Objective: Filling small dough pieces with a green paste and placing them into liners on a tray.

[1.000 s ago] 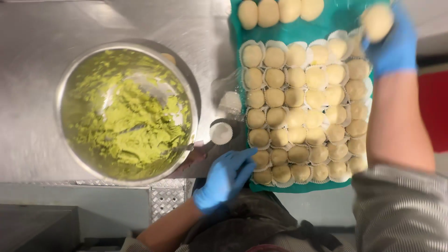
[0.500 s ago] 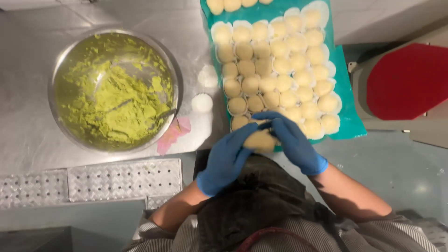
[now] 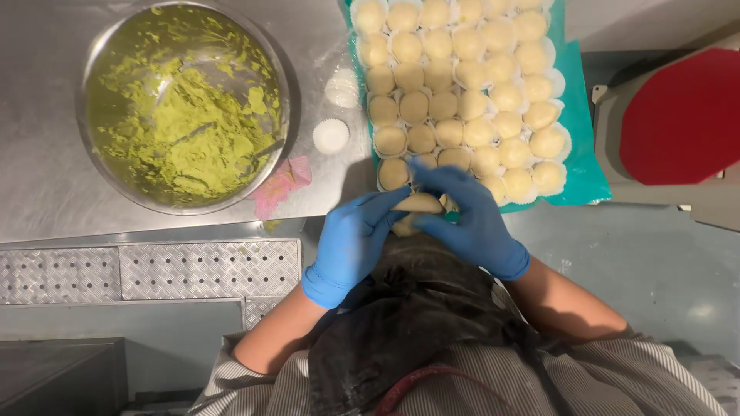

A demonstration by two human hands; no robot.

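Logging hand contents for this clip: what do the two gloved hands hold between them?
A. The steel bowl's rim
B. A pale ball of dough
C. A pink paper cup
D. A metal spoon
B: the left hand and right hand, both in blue gloves, close around a pale dough ball just below the tray of similar balls.

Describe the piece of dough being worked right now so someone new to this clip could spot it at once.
Start at the teal tray packed with pale dough balls in white paper cups. Just below its near edge, two blue-gloved hands meet: left hand, right hand. The dough piece is pinched between them; unlike the tray's balls, it sits in no paper cup and is off the tray.
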